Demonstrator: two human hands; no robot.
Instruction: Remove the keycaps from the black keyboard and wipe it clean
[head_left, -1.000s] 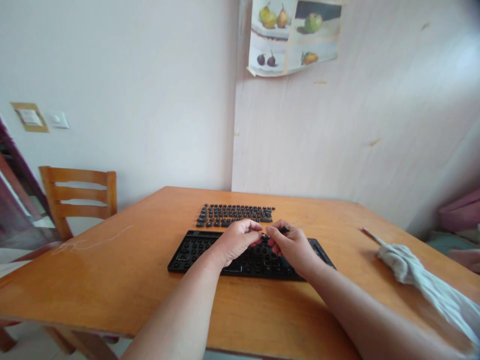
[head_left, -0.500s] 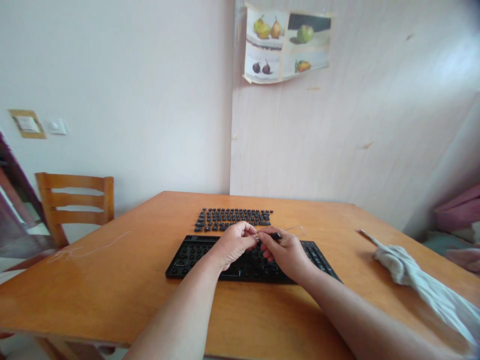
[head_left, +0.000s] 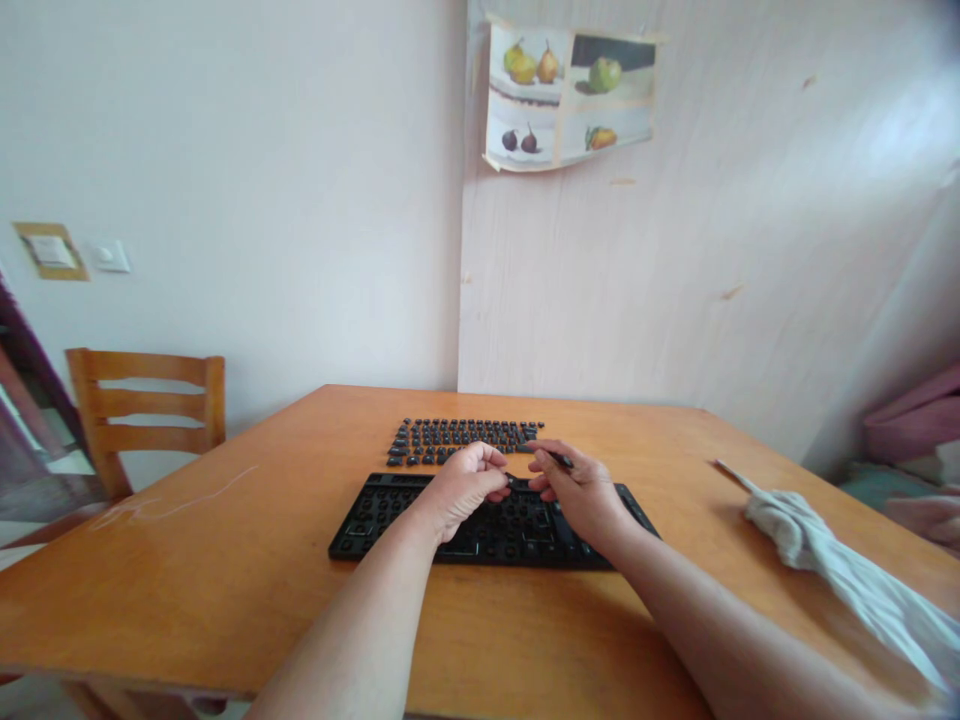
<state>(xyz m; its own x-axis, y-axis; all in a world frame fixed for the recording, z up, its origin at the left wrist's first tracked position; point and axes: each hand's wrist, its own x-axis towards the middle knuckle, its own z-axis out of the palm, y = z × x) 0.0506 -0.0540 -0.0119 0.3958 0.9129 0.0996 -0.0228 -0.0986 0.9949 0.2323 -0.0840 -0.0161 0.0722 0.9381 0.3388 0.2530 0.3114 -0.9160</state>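
Note:
A black keyboard base (head_left: 390, 515) with its keycaps off lies on the wooden table (head_left: 225, 560). Behind it, the loose black keycaps (head_left: 457, 438) sit in neat rows. My left hand (head_left: 465, 488) hovers over the middle of the base with its fingers curled in a pinch; what it pinches is too small to name. My right hand (head_left: 581, 492) is beside it, fingers closed on a thin dark tool (head_left: 559, 459) whose tip sticks out past the knuckles. The two hands nearly touch.
A crumpled white cloth (head_left: 832, 560) lies at the table's right side. A wooden chair (head_left: 142, 405) stands at the left, against the wall. A fruit poster (head_left: 566, 95) hangs on the wall above the table's far edge.
Both hands have dropped a little closer to the keyboard base. The thin clear piece seen by my right hand half a second ago no longer shows.

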